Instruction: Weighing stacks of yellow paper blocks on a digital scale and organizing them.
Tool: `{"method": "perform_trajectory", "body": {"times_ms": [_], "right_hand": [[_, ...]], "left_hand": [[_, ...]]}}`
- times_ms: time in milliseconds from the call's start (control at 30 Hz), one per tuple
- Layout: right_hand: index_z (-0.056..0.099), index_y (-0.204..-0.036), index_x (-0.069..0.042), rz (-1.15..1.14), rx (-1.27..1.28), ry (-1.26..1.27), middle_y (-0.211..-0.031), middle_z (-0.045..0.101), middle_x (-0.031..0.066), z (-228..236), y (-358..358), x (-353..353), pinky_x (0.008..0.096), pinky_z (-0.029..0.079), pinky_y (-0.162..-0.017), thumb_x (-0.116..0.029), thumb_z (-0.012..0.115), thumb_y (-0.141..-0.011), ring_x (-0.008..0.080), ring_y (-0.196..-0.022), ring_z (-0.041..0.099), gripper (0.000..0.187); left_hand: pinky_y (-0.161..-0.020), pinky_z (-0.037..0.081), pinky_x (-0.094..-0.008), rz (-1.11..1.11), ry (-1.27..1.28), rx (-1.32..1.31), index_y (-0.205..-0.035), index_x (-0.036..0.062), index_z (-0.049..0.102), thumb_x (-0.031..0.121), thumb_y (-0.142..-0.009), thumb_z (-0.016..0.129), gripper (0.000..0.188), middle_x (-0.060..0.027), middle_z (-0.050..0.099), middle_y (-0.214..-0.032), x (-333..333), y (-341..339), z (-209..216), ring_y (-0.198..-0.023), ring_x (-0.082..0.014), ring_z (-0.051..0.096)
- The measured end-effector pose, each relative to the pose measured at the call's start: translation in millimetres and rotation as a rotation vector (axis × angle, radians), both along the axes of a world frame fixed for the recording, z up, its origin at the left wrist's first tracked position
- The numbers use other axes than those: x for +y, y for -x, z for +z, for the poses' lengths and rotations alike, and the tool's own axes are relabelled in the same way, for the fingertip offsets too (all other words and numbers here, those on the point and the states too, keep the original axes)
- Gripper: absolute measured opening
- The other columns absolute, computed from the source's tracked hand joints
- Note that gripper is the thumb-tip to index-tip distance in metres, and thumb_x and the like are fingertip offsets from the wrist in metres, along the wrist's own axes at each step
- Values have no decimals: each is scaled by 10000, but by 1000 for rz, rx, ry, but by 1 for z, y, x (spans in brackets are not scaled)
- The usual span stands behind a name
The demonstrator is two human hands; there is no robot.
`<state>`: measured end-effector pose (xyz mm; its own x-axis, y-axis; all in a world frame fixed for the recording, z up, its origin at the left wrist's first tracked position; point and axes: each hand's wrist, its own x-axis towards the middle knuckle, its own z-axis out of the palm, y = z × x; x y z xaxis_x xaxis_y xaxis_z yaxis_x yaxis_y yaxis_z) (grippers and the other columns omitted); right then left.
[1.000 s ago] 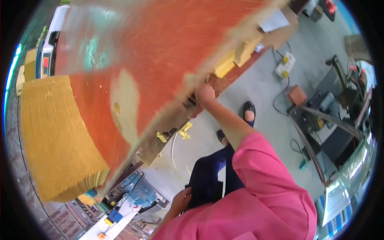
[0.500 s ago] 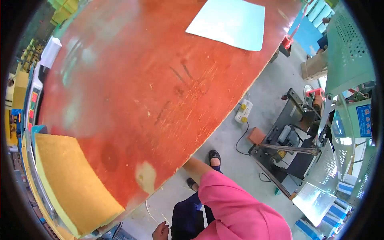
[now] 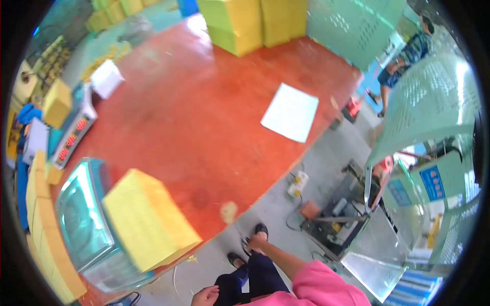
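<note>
My right hand (image 3: pixel 256 244) hangs loosely open off the near table (image 3: pixel 204 132) edge; my left hand (image 3: pixel 205 296) is half-curled, holding nothing. The nearest yellow paper stack (image 3: pixel 148 219) on the left looks heavy and slippery-sheeted; I'd grip its sides low.

A thick yellow stack of paper sheets (image 3: pixel 148 219) sits on the flat glass-topped weighing scale (image 3: pixel 81 219) at the near left of the red wooden worktop (image 3: pixel 204 117). A pale blue paper sheet (image 3: pixel 291 112) lies far right; a grey digital scale (image 3: pixel 71 133) stands left.
</note>
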<state>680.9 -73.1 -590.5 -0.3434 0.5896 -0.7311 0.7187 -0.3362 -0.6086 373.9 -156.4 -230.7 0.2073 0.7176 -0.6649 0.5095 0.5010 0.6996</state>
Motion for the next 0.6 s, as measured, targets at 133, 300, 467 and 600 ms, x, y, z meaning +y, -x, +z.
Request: {"method": "perform_trajectory", "body": {"times_ms": [133,300,467,600], "right_hand": [[585,-903,-27,-719,283,231,-787,623,71,225,0,-54,364,517,-674,-107,704,-767,205,-759,631,198],[547,-937,-45,-885,627,-14,-760,628,54,414,-51,-11,282,515,-618,-48,746,-784,154,-670,638,251],[584,-954,-6,-976,1074,-398,-859,656,99,513,-63,177,300,495,-673,-31,605,-844,169,-737,630,115],[585,-1025,7,-980,1059,-803,-930,664,108,545,-62,335,291,487,-738,-119,592,-936,170,-842,625,155]], "left_hand": [[-763,526,-245,159,197,-323,-1248,116,622,192,-957,597,302,-113,704,-1066,33,21,135,-892,-192,679],[-917,517,-440,23,-326,-610,-1154,-98,608,248,-903,582,428,-228,671,-1071,124,43,277,-1024,-353,656],[-729,532,-418,196,-565,-681,-1293,25,538,443,-986,464,524,-138,682,-1043,317,26,311,-860,-276,665],[-901,487,-381,376,-570,-639,-1319,16,510,477,-985,454,572,-160,631,-1186,540,-6,288,-1044,-253,627]]}}
